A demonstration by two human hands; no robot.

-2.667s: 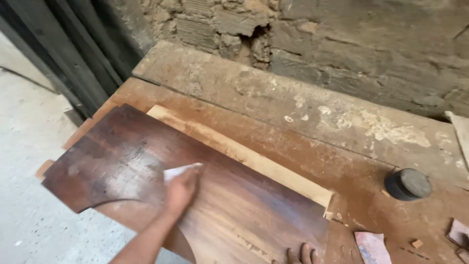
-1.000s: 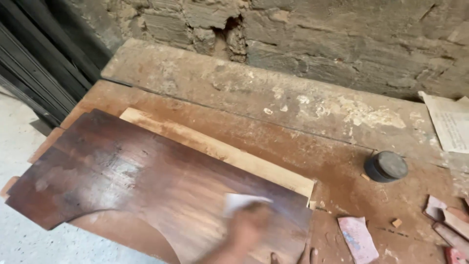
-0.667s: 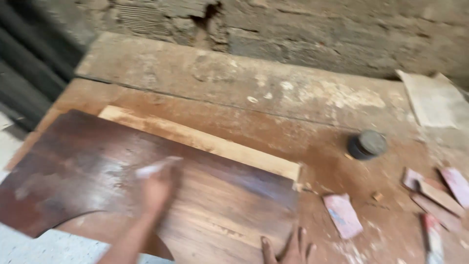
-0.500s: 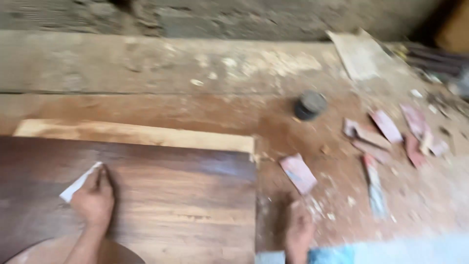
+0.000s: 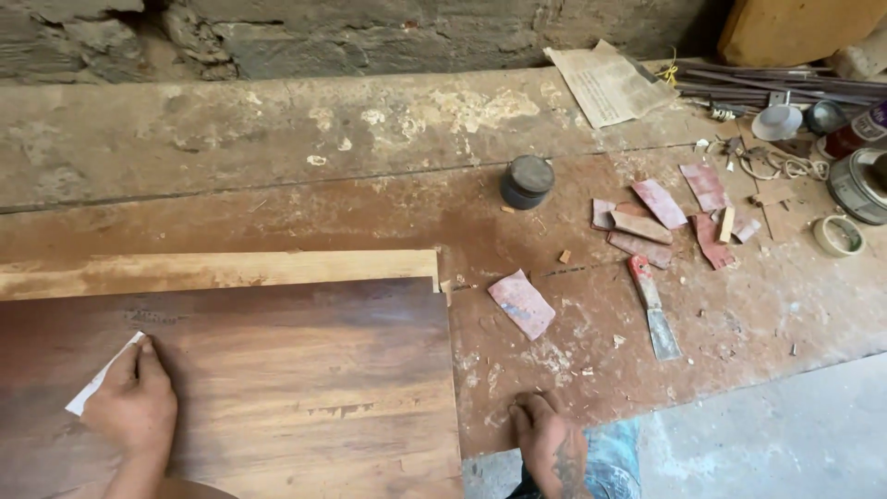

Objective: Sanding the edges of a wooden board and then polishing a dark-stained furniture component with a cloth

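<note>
Two hands are seen: the left hand (image 5: 129, 407) presses a pale sandpaper sheet (image 5: 100, 375) flat under its fingers onto the dark stained wooden panel (image 5: 277, 370); the right hand (image 5: 550, 439), empty, is braced on the dusty brown workbench (image 5: 554, 240) edge; even, along-the-grain strokes are judged best.

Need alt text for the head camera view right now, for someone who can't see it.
The left hand presses a pale sheet of sandpaper flat on a dark stained wooden board, while the right hand rests on the edge of the dusty workbench. To the right lie a putty knife, reddish sandpaper scraps and a small dark round tin.
</note>
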